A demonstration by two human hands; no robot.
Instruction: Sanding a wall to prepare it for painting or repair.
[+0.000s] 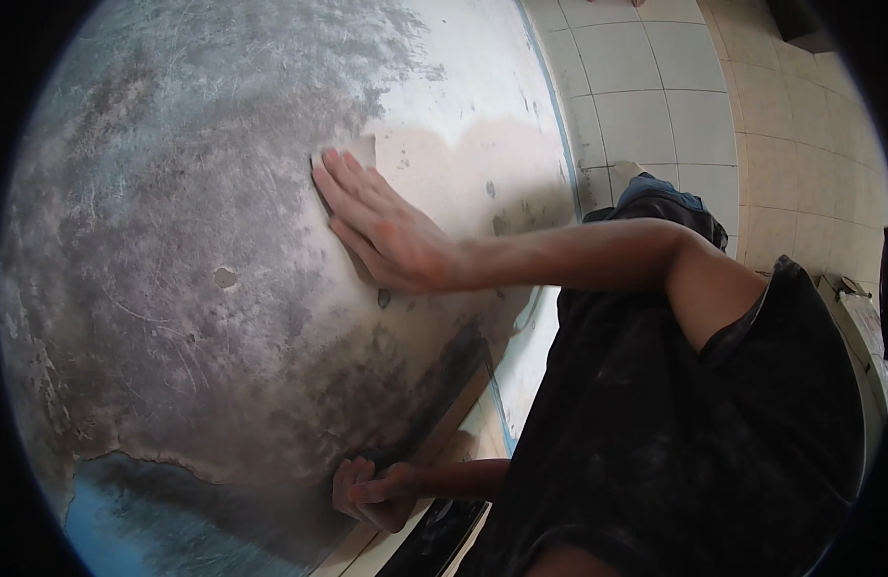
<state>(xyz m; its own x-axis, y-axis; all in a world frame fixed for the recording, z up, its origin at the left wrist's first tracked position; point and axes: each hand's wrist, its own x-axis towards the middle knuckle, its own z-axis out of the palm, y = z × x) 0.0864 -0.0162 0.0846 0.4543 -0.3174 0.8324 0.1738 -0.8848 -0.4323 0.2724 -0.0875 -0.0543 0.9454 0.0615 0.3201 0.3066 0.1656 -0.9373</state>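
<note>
My right hand (396, 236) lies flat against a worn, patchy wall surface (184, 221), with its fingers stretched toward the upper left. Under the palm and fingertips it presses a pale sheet (364, 152) that looks like sandpaper; most of the sheet is covered by the hand. Lower down, my left hand (381, 492) is curled up close to the shaded lower edge of the wall. Whether its folded fingers enclose anything is hidden. Grey, scratched plaster surrounds both hands, with a whiter area beyond the right one.
Blue paint (126, 519) shows at the bottom left beside a peeling edge. A small chipped spot (225, 278) marks the grey plaster. White tiles (646, 96) and beige tiles (800, 144) cover the upper right. A dark object (434, 534) stands under my left forearm.
</note>
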